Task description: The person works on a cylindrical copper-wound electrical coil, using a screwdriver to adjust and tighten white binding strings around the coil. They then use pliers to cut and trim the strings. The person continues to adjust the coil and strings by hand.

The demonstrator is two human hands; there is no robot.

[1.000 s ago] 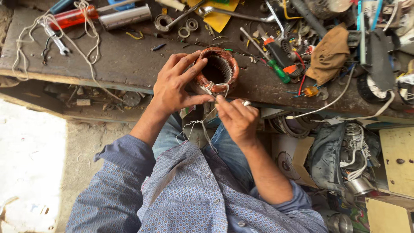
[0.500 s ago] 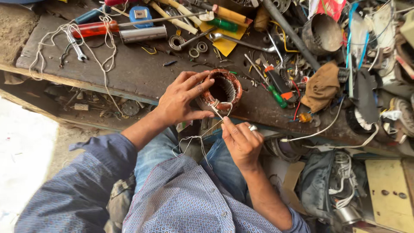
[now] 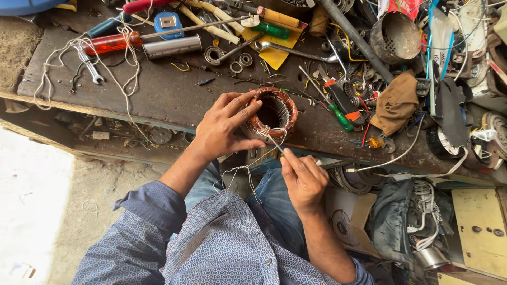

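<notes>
The motor stator [image 3: 272, 113], a ring of steel laminations wound with copper coils, stands at the near edge of the dark wooden workbench [image 3: 158, 89], its bore facing up. The left hand [image 3: 224, 126] is wrapped around its left side, thumb below and fingers spread over the top windings, gripping it steady. The right hand [image 3: 302, 179] is closed in a pinch on a thin metal needle-like tool [image 3: 274, 142], whose tip meets the white lacing thread [image 3: 266, 130] bound over the coil at the stator's near rim. More of that thread trails down in loose loops [image 3: 237, 174] over the person's lap.

The risks, as I judge them: the tool's point sits against enamelled copper, so a slip or too hard a push could scratch the wire's coating or nick a strand. The stator rests close to the bench edge; if the left hand's hold loosens while the right pulls on the thread, it may tip toward the lap. The hanging loops could tangle or snag on the shirt sleeve [image 3: 137, 232].

Farther out, the bench is crowded: a red-handled screwdriver [image 3: 113, 42], a small spanner [image 3: 90, 68] tangled in white cord [image 3: 63, 53], loose bearings [image 3: 240, 62], a green-handled screwdriver [image 3: 340, 116] and a brown rag [image 3: 396, 103]. A sharp pull on the thread could sweep small parts off.
</notes>
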